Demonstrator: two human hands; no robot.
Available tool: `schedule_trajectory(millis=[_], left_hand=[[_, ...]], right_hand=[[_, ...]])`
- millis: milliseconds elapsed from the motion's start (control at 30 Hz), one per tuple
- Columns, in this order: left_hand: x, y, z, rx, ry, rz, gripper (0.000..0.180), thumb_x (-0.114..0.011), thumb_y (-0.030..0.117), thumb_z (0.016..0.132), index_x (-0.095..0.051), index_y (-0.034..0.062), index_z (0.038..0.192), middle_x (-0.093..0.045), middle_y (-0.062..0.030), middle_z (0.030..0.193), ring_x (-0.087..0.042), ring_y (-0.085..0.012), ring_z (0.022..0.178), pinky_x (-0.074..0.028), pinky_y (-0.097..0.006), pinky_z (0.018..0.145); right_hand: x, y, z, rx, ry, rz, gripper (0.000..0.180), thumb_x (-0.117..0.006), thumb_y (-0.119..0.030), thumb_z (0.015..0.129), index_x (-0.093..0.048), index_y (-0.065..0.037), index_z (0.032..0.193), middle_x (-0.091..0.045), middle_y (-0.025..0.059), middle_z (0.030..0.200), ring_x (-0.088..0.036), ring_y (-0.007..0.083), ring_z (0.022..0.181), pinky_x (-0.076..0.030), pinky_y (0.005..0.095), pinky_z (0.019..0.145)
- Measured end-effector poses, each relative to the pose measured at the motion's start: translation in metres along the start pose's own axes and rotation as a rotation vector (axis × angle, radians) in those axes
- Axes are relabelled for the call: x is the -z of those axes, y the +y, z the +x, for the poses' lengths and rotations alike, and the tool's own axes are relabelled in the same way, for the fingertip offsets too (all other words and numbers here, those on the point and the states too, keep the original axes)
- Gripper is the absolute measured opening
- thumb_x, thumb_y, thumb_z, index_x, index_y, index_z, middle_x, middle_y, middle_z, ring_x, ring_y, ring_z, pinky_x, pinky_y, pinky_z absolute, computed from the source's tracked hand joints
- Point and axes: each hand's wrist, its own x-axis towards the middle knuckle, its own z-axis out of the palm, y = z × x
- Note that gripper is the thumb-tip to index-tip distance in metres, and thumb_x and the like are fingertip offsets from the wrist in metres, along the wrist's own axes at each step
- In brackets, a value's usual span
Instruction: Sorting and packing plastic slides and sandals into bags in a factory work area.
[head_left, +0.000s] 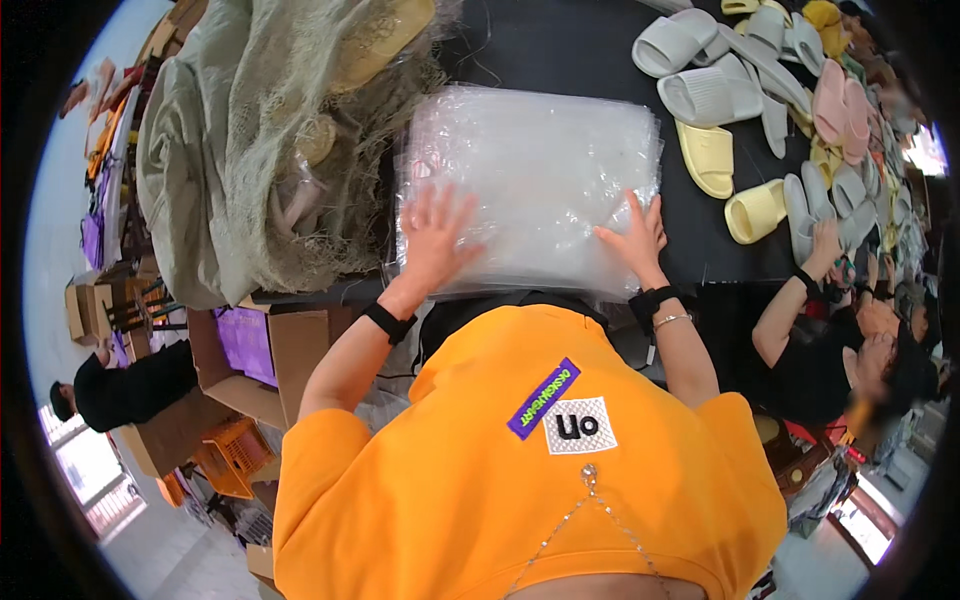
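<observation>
A stack of clear plastic bags (540, 150) lies flat on the black table (540, 45) in front of me. My left hand (436, 238) rests with fingers spread on the left part of the stack, slightly blurred. On the stack's right edge lies my right hand (637, 238), its thumb and fingers apart. Neither hand grips anything. Both wrists carry black bands.
A grey-green woven sack (220, 150) covers the table's left side. To the right lie grey slippers (712, 95), yellow slippers (705, 158) and pink slippers (842, 112). A co-worker's hand (824, 250) touches slippers there. An open cardboard box (305, 350) stands below left.
</observation>
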Motion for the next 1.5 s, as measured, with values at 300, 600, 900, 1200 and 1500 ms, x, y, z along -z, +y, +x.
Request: schedule_trajectory(millis=[300, 600, 900, 1200, 1500], left_hand=[[-0.030, 0.015, 0.002, -0.267, -0.311, 0.074, 0.090, -0.067, 0.062, 0.058, -0.033, 0.0326, 0.135, -0.022, -0.0127, 0.144, -0.010, -0.0394, 0.133, -0.006, -0.066, 0.098], [-0.021, -0.006, 0.004, -0.368, -0.438, 0.046, 0.098, -0.071, 0.059, 0.056, -0.030, 0.0253, 0.138, -0.021, -0.0142, 0.145, -0.011, -0.0379, 0.134, -0.008, -0.062, 0.101], [-0.032, -0.019, 0.004, -0.368, -0.400, -0.031, 0.099, -0.072, 0.058, 0.054, -0.029, 0.0263, 0.138, -0.022, -0.0139, 0.145, -0.013, -0.0356, 0.135, -0.007, -0.056, 0.105], [-0.002, -0.043, 0.038, -0.045, -0.476, -0.601, 0.050, -0.062, 0.030, 0.078, -0.050, 0.0167, 0.124, -0.050, -0.0160, 0.123, -0.048, -0.0322, 0.114, -0.038, -0.044, 0.094], [0.186, -0.217, 0.083, 0.594, -0.100, -0.021, 0.040, -0.047, 0.032, 0.090, -0.054, 0.0030, 0.116, -0.058, -0.0103, 0.107, -0.051, -0.0158, 0.091, -0.041, -0.029, 0.076]], right_hand=[[-0.017, -0.002, -0.012, 0.734, 0.162, -0.338, 0.070, -0.067, -0.045, 0.069, -0.043, -0.023, 0.131, -0.021, 0.0137, 0.144, -0.015, 0.0381, 0.133, -0.011, 0.0659, 0.098], [-0.019, 0.003, -0.031, 0.729, -0.114, -0.164, 0.083, -0.068, -0.055, 0.061, -0.039, -0.026, 0.133, -0.023, 0.0102, 0.144, -0.015, 0.0362, 0.133, -0.010, 0.0672, 0.097], [-0.035, 0.007, -0.027, 0.739, -0.080, -0.247, 0.089, -0.072, -0.055, 0.053, -0.042, -0.024, 0.131, -0.028, 0.0122, 0.142, -0.018, 0.0370, 0.132, -0.010, 0.0674, 0.097], [-0.032, 0.001, -0.027, 0.723, -0.133, -0.303, 0.091, -0.075, -0.045, 0.057, -0.031, -0.024, 0.135, -0.025, 0.0156, 0.142, -0.017, 0.0414, 0.131, -0.009, 0.0679, 0.096], [0.001, -0.029, -0.013, 0.669, -0.165, -0.199, 0.059, -0.072, -0.035, 0.065, -0.052, -0.018, 0.118, -0.042, 0.0108, 0.127, -0.034, 0.0338, 0.121, -0.026, 0.0571, 0.090]])
